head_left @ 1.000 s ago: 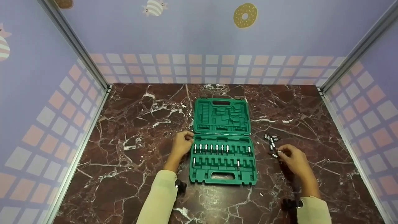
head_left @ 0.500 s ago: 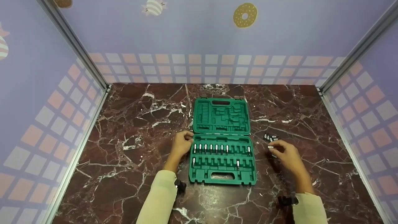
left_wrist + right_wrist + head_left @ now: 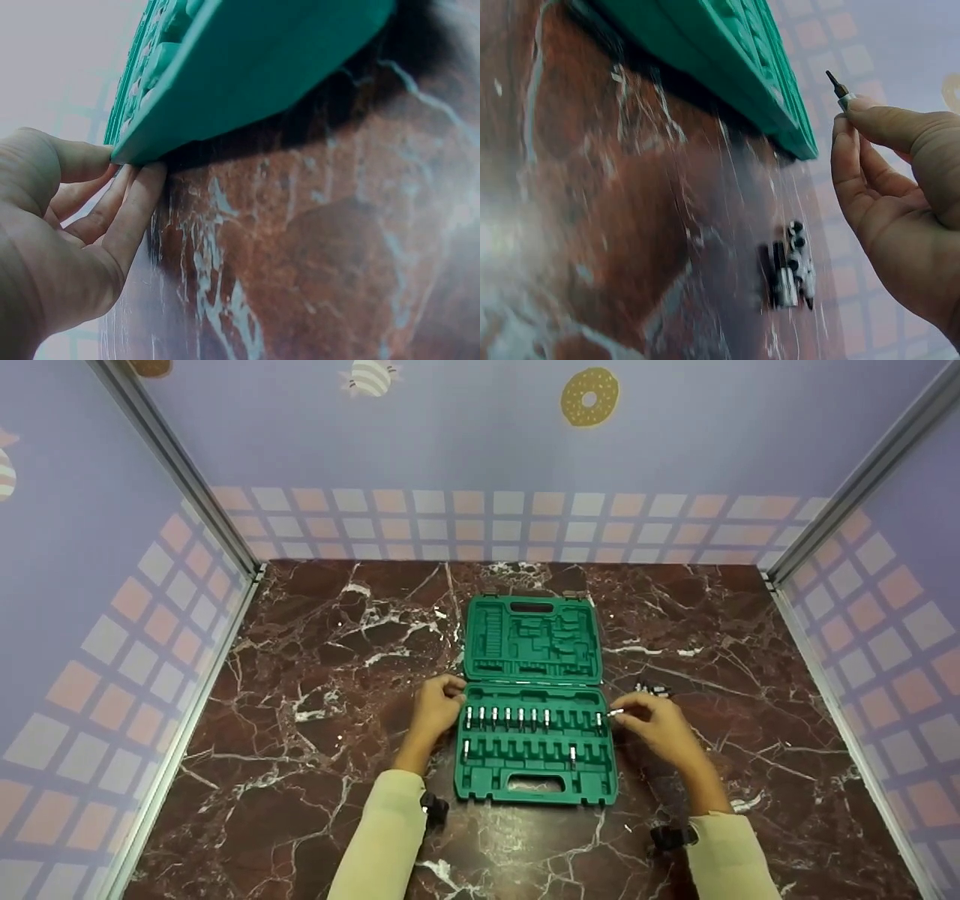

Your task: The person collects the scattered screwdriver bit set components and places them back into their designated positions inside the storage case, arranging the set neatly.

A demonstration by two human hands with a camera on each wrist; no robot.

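Observation:
An open green case lies on the marble surface, its lower half holding a row of silver bit sockets and a few single ones. My left hand touches the case's left edge near the hinge; in the left wrist view its thumb and fingers meet the green corner. My right hand pinches a small bit socket between thumb and fingertips, its dark tip pointing away from the hand. That hand is at the right edge of the case, beside the socket at the row's right end.
Several loose bit sockets lie in a small pile right of the case, beyond my right hand; the right wrist view shows them too. Patterned walls stand at the back and both sides of the marble surface.
My right hand has picked a bit socket from the pile and moved left with it to the case's right edge. My left hand has stayed at the case's left edge.

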